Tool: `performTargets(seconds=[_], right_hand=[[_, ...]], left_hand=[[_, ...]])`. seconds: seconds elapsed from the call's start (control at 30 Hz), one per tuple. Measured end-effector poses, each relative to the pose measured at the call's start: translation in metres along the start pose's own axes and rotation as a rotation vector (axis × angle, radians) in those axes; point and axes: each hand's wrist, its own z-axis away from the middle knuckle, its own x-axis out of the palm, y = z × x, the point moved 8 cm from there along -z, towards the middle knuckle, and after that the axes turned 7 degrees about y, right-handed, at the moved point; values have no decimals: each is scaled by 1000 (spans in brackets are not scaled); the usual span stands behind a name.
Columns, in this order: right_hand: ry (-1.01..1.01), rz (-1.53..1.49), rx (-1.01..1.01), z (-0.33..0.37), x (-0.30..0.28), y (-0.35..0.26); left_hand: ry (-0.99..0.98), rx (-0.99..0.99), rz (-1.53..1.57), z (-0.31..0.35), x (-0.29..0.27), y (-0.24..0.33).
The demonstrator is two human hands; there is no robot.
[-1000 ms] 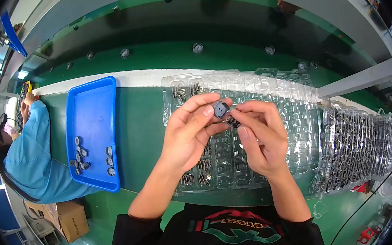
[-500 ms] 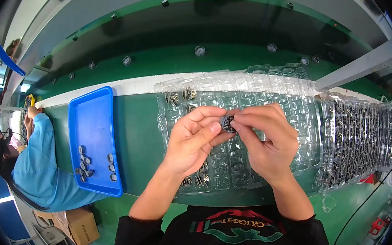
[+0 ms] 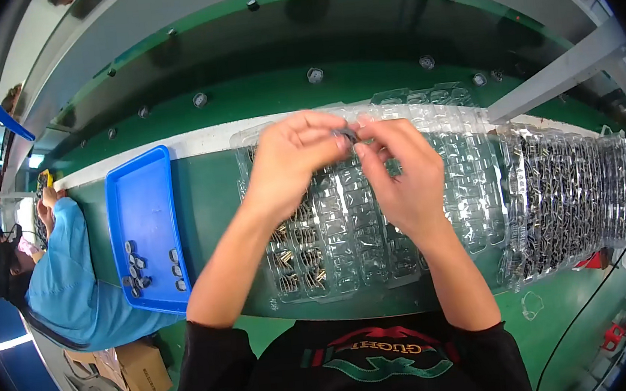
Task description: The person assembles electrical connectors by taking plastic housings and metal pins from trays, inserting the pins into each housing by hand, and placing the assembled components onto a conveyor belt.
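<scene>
A small round grey-and-black part (image 3: 349,135) is pinched between both hands, above the far half of a transparent plastic blister tray (image 3: 365,224). My left hand (image 3: 291,160) grips it from the left with thumb and fingers. From the right, my right hand (image 3: 405,171) closes thumb and forefinger on its other side; the fingers hide much of it. Metal-pinned pieces (image 3: 312,260) fill some pockets at the tray's left, partly behind my left forearm. Similar small round parts (image 3: 136,265) lie in a blue tray (image 3: 140,204) to the left.
Stacked blister trays full of parts (image 3: 562,201) stand at the right. Beyond a white ledge (image 3: 202,136), a green belt (image 3: 272,86) carries several spaced round parts. A grey post (image 3: 557,74) slants in at the right. A co-worker in blue (image 3: 72,279) sits at the left, near a cardboard box (image 3: 141,370).
Both hands have moved up and away from me with the round part, which has tilted so its dark printed face no longer shows. The view has shifted slightly.
</scene>
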Motion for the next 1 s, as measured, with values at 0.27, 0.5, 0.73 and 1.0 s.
performTargets(seconds=[0.27,0.5,0.73,1.0], right_hand=[[-461,541,-219,72,66,-2],[-487,540,-374,87,89,-21],[-518,481,-367,93,83,-16],[-441,220,-264,117,107,-1]], left_hand=[[99,307,-895,-128,14,15],[-18,455,-1311,-240,55,-10],[-225,484,-1310,-251,137,-6],[-755,554,-1446,-254,256,-92]])
